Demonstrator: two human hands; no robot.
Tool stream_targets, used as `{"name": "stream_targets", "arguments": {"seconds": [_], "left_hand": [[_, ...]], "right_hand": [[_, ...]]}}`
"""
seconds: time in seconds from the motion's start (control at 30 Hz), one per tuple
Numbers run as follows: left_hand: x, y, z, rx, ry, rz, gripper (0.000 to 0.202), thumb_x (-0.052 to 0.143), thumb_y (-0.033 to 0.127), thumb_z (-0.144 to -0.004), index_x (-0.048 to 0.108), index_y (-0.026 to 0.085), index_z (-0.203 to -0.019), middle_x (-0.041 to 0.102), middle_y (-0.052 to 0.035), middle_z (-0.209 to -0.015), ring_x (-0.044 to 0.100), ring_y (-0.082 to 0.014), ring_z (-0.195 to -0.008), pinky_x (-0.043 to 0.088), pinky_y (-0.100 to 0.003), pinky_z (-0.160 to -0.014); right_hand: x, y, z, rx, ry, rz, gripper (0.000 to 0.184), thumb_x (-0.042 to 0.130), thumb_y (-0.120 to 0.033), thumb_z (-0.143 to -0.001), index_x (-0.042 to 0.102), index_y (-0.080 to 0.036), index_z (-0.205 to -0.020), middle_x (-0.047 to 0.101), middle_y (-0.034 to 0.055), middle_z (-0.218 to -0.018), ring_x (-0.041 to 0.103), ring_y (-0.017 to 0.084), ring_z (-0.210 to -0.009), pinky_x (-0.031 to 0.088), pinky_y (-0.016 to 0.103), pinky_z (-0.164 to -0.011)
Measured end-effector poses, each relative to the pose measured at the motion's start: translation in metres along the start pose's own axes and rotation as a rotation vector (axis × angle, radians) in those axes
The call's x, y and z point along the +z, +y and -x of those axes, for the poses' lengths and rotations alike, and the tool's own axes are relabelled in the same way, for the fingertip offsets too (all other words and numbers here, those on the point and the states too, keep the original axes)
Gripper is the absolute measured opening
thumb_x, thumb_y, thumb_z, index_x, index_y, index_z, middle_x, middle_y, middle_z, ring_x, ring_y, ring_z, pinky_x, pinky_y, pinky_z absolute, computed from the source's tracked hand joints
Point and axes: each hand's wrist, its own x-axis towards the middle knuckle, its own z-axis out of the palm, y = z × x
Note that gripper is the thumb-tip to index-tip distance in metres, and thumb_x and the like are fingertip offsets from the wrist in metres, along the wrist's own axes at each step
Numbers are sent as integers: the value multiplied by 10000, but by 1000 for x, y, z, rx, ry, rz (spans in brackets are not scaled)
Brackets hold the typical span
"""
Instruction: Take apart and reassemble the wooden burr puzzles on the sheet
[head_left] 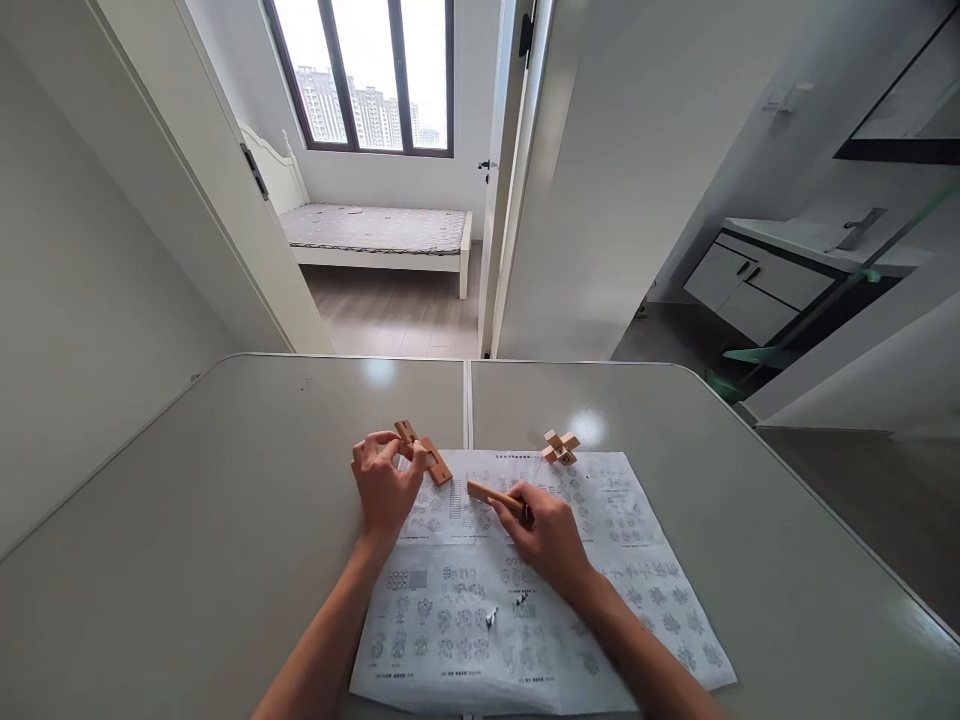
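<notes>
My left hand [384,482] is closed in a pinch on a notched wooden puzzle bar [424,452], holding it just above the far left corner of a printed instruction sheet [525,590]. A second wooden bar [486,493] is gripped by my right hand [546,530], its free end pointing left toward the other piece. The two bars are a short gap apart. A small assembled wooden cross puzzle [560,446] rests on the sheet's far edge, to the right of both hands.
The sheet lies on a grey folding table [187,520] with a centre seam [466,405]. Beyond it an open doorway shows a bedroom with a bed [375,235]. A white door [600,180] and a cabinet [757,285] stand at the right.
</notes>
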Motion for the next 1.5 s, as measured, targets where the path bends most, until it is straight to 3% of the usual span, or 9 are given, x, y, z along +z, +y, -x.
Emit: {"name": "stream_targets", "arguments": {"seconds": [0.13,0.37,0.7,1.03,1.27,1.5], "left_hand": [[0,-11,-2,-11,-55,-74,309,609,341,-878,539,246,-592,700,-112,-1068,582,-350,-1077,460,-512,-986],[-1,-10,-1,-23,-98,-159,320,655,318,-839,538,241,-551,695,-128,-1165,521,-394,-1202,451,-542,-993],[-1,-9,1,-27,-119,-197,323,686,335,-816,557,241,-535,681,-132,-1178,472,-399,-1259,419,-543,-1041],[6,-16,2,-46,-84,-218,190,667,391,-814,592,218,-832,610,-164,-1139,466,-405,-1252,431,-554,-1066],[10,-23,3,-10,-81,-186,404,650,359,-846,568,163,-1190,622,-181,-1246,481,-404,-1284,424,-568,-1109],[13,-24,5,124,-217,-118,403,547,321,-980,543,207,-1367,619,-155,-1466,493,-351,-1425,407,-547,-1162]], "right_hand": [[-1,2,-2,28,36,29,298,565,-431,-1057,628,-237,-840,650,20,-738,572,195,-630,430,301,-584],[2,9,-4,18,39,68,312,561,-413,-1069,592,-249,-806,645,51,-830,583,259,-821,476,369,-732],[2,8,-4,16,3,102,345,564,-433,-1065,561,-246,-775,618,52,-838,558,262,-842,468,403,-790],[3,9,-3,52,-1,124,245,556,-414,-1064,627,-218,-936,643,39,-813,590,249,-792,464,403,-810],[0,9,-2,28,-38,126,214,604,-364,-1029,639,-199,-1161,663,51,-854,605,266,-814,484,428,-827],[-7,2,-3,-147,-189,81,554,803,-320,-868,558,-243,-1359,690,56,-1008,638,280,-921,527,430,-871]]}}
